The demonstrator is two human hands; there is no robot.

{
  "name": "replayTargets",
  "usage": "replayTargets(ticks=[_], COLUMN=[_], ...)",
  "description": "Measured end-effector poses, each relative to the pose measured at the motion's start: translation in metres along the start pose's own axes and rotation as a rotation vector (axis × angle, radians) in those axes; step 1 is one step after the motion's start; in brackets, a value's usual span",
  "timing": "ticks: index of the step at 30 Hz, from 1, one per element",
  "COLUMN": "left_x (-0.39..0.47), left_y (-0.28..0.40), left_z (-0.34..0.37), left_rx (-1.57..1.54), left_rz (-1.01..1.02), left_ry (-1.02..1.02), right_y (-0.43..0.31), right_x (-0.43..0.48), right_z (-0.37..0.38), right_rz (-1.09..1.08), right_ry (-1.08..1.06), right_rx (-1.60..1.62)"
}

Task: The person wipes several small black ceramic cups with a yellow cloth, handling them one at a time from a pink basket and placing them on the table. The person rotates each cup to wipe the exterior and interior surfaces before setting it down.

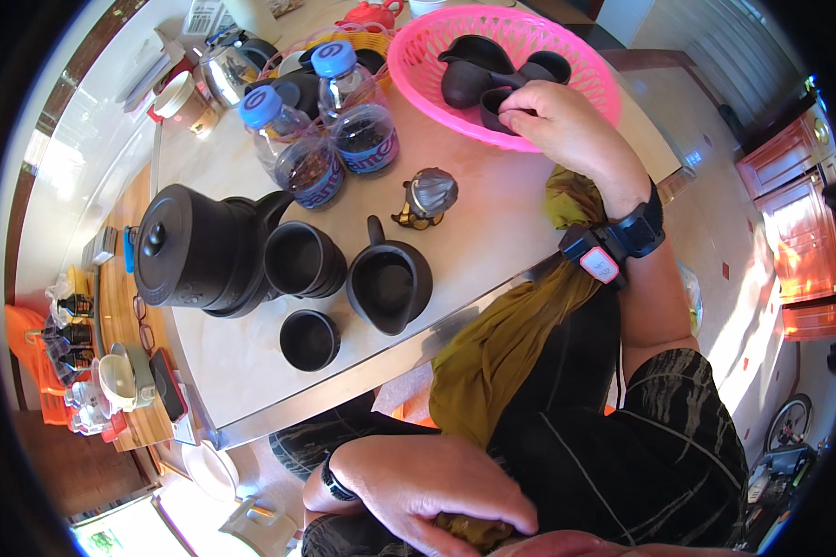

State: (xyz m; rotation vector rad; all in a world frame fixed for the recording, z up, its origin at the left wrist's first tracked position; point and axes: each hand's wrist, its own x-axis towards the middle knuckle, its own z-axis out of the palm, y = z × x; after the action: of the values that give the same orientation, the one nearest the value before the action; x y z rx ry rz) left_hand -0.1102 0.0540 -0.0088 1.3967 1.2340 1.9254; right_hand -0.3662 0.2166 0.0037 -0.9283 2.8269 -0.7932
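My right hand [557,122] reaches into a pink plastic basket [418,90] and pinches the rim of a dark cup [493,110]. Beside that cup lie more dark vessels, one a spouted pitcher [477,54]. My left hand [435,487] rests low over my lap, its fingers closed on a bunched olive cloth [477,529]. More olive cloth [508,355] hangs by the table edge below my right wrist. On the table stand a black lidded teapot [195,250], stacked black cups [303,257], a single black cup [310,340] and a black spouted pitcher [390,285] with a handle.
Two blue-capped plastic bottles [306,170] [366,136] and a small figurine [428,195] stand mid-table. Behind are a yellow basket [376,45], a metal kettle [228,69], a paper cup [187,104] and a red teapot [373,14]. The table's metal edge [362,379] runs before me.
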Motion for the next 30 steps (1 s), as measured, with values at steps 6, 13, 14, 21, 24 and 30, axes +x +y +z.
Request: replayTargets(ticks=[6,13,14,21,24,30], left_x=[-0.004,-0.009,-0.009,0.019,0.037,-0.002], left_y=[0.002,0.002,-0.002,-0.019,-0.028,-0.006], left_z=[0.001,0.005,0.006,0.012,0.014,0.009], left_rx=[-0.032,-0.191,-0.22,0.066,0.464,1.323], left_rz=[-0.087,0.011,0.023,0.655,0.79,-0.053], left_ry=[0.203,0.593,0.68,1.111,1.321,1.066], right_y=[0.006,-0.02,-0.031,-0.089,-0.098,-0.106], right_x=[-0.004,-0.021,-0.031,-0.107,-0.115,-0.124], right_z=[0.005,-0.008,-0.01,0.006,0.008,0.013], right_rz=[-0.041,-0.149,-0.133,-0.302,-0.476,-0.623], right_ry=[0.186,0.546,0.572,0.418,0.205,0.101], right_rx=[0.065,0.596,0.727,0.857,0.724,0.484])
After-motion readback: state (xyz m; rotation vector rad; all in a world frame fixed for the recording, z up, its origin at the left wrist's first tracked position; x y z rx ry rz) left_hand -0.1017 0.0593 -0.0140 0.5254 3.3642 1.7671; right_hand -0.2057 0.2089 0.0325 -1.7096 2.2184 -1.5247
